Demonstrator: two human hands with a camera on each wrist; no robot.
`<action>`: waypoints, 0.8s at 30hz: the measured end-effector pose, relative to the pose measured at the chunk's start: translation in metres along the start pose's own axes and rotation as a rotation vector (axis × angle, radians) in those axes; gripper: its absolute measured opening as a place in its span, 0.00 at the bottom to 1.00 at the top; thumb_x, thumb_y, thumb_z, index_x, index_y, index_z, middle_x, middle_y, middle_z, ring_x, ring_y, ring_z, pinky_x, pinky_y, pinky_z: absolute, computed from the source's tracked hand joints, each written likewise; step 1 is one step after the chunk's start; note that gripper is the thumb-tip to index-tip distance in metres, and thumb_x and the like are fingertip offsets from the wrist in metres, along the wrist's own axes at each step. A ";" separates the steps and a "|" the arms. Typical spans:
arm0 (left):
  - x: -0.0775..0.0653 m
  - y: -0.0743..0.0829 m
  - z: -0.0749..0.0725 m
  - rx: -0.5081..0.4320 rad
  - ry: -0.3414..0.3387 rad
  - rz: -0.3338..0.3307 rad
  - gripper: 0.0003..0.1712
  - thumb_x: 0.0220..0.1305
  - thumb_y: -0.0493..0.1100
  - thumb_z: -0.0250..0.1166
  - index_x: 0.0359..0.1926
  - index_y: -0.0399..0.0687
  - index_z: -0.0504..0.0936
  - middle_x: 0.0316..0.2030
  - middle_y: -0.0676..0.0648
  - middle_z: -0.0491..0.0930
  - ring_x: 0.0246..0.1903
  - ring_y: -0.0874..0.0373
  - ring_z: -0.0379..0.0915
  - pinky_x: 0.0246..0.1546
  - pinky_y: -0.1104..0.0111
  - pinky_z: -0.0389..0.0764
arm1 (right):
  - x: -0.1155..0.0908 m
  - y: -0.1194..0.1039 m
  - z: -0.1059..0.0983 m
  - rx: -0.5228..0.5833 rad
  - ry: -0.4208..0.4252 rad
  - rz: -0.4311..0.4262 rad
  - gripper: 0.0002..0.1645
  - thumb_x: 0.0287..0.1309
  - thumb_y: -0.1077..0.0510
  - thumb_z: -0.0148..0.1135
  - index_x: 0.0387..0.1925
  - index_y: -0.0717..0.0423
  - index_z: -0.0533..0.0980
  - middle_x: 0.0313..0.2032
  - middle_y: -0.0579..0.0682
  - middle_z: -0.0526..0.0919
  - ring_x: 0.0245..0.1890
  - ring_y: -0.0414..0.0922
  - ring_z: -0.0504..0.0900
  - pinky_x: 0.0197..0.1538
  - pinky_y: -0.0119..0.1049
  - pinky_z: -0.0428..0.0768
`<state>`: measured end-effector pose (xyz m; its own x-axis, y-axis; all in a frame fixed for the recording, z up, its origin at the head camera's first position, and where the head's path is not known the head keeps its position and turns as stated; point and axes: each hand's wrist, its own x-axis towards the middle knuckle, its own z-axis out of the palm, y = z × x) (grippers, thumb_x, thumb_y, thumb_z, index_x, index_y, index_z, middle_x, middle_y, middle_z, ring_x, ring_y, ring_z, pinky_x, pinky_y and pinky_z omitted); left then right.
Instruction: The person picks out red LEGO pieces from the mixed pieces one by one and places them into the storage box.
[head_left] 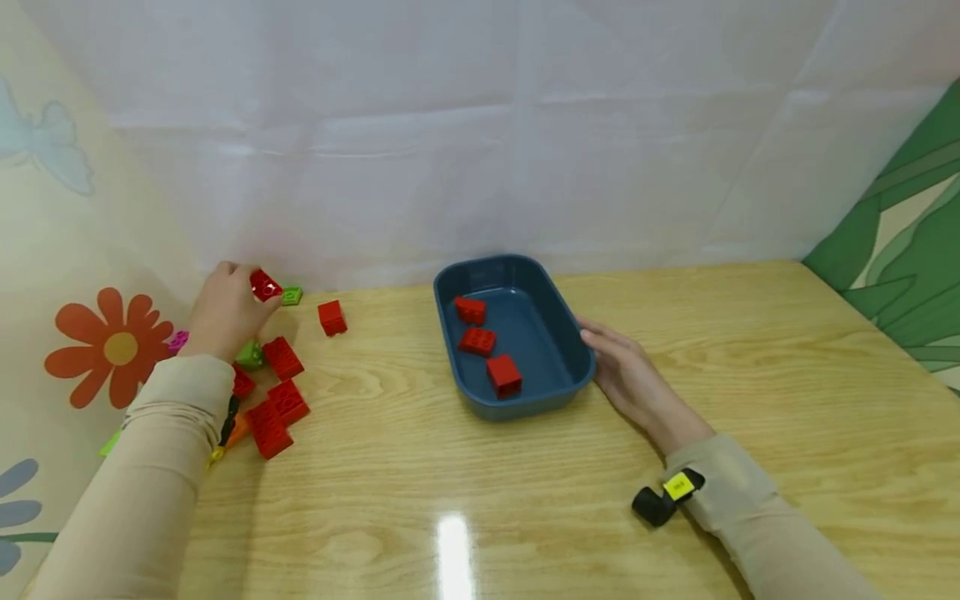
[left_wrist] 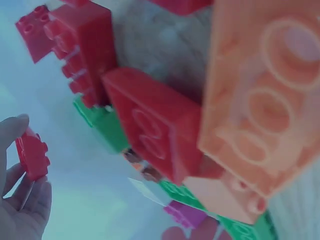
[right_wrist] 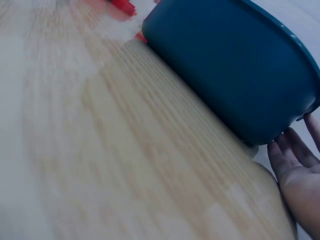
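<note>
At the left end of the table, my left hand [head_left: 225,311] pinches a red toy brick [head_left: 265,286] between thumb and fingers. In the left wrist view the same held brick [left_wrist: 34,156] shows its studs facing right. Near the table's middle stands a dark blue plastic bin [head_left: 536,333] with three red bricks in it, one of them a hollow-ended block [head_left: 504,376]. My right hand [head_left: 626,375] touches the bin's right side, its fingers fairly straight along the wall. The right wrist view shows those fingertips [right_wrist: 276,152] against the bin's lower corner.
Below my left hand lies a pile of bricks: several red ones [head_left: 268,428], a green one [head_left: 250,356], an orange one [head_left: 237,431]. A lone red brick [head_left: 332,318] and a lime piece [head_left: 292,296] sit near the back edge. White sheeting [head_left: 480,150] hangs behind the table.
</note>
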<state>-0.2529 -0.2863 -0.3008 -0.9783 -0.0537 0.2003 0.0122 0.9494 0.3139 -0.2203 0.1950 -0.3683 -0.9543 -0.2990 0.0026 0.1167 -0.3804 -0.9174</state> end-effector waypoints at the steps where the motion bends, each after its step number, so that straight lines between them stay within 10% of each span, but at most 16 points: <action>1: 0.001 0.003 -0.001 0.004 0.008 0.005 0.34 0.61 0.45 0.60 0.61 0.25 0.64 0.57 0.21 0.63 0.51 0.28 0.59 0.57 0.36 0.67 | 0.000 0.000 0.000 0.000 -0.002 0.000 0.16 0.67 0.62 0.46 0.49 0.46 0.77 0.44 0.37 0.85 0.47 0.36 0.79 0.47 0.24 0.80; 24: 0.010 0.059 0.011 -0.045 0.140 0.193 0.36 0.58 0.44 0.63 0.64 0.34 0.64 0.57 0.29 0.69 0.54 0.35 0.63 0.58 0.45 0.70 | -0.001 -0.001 -0.006 0.023 -0.001 -0.001 0.17 0.67 0.62 0.47 0.48 0.45 0.79 0.45 0.37 0.86 0.48 0.36 0.79 0.47 0.24 0.80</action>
<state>-0.2641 -0.2277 -0.2911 -0.9186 0.0820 0.3866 0.2085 0.9316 0.2977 -0.2209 0.2011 -0.3694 -0.9540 -0.2999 0.0039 0.1222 -0.4004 -0.9081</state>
